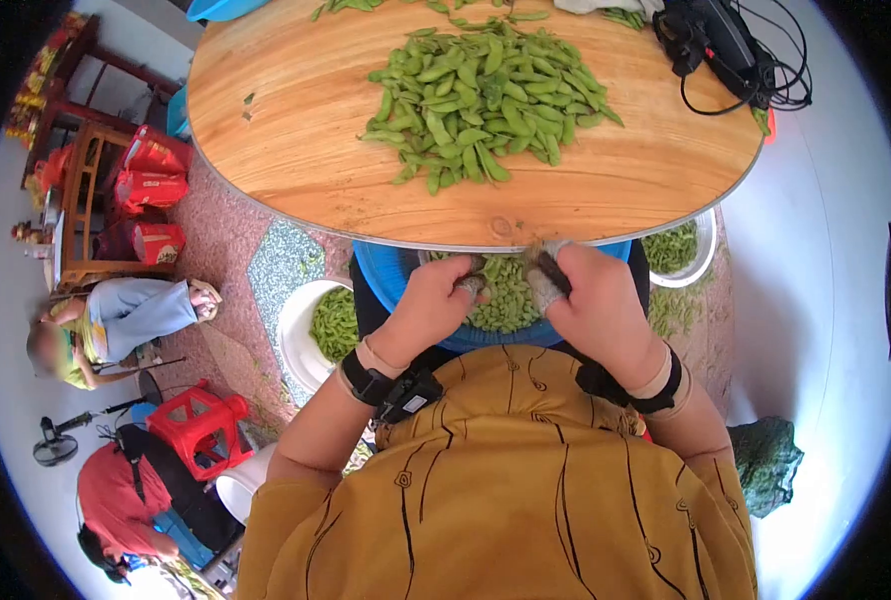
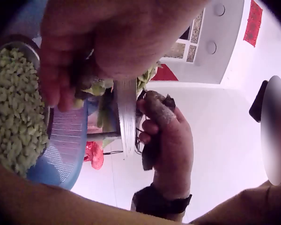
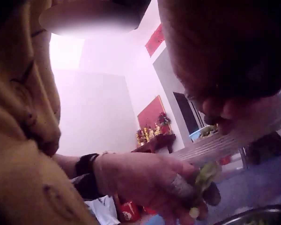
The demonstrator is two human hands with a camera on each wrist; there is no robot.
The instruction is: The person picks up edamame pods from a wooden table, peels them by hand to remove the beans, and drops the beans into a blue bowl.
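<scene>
My left hand (image 1: pixel 433 310) is over a blue plastic basket (image 1: pixel 371 275), pinching a green soybean pod (image 3: pixel 207 176); a pale bean shows at its fingertips in the right wrist view. Grey wrapping covers the thumb. My right hand (image 1: pixel 598 300) is beside it, close under the table edge, its fingers curled and its thumb wrapped in grey. Dark material shows along those fingers; I cannot tell whether they hold anything. Below both hands, shelled green beans (image 2: pixel 16 108) fill a metal bowl (image 2: pixel 30 48) set in the basket.
A heap of soybean pods (image 1: pixel 491 100) lies on the round wooden table (image 1: pixel 296 150). Black cables (image 1: pixel 791 75) and a device are at its right. White tubs (image 1: pixel 296 335) with green contents stand either side. Two people (image 1: pixel 131 320) sit left, near a red stool (image 1: pixel 198 428).
</scene>
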